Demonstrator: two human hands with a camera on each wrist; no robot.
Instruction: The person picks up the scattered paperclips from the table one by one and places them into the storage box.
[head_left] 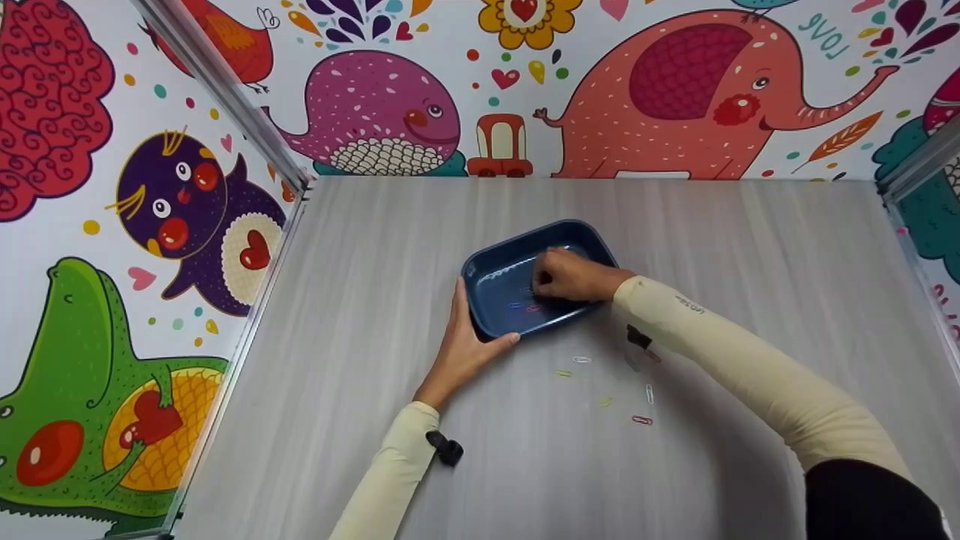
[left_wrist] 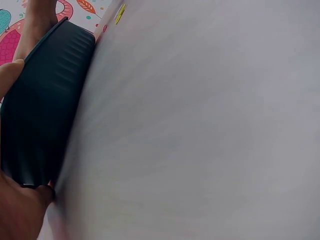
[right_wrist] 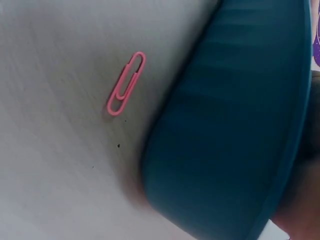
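A dark blue rectangular tray (head_left: 495, 262) sits on the table, turned at a slant. My left hand (head_left: 461, 349) holds its near left corner, fingers along the left side and thumb at the front wall. In the left wrist view the thumb (left_wrist: 10, 75) lies at the rim of the tray (left_wrist: 47, 100). My right hand (head_left: 570, 276) is inside the tray with its fingers bent downward; whether anything is between the fingertips is hidden. Beside it on the tray floor lie a blue paper clip (head_left: 515, 305) and a red or pink paper clip (head_left: 532, 309).
Several loose paper clips lie on the table in front of the tray, among them a white clip (head_left: 582, 360), a yellow clip (head_left: 563, 373) and a red clip (head_left: 642, 420). A pink paper clip (right_wrist: 126, 84) rests near the tray's outer wall. Printed panels (head_left: 382, 112) border the table.
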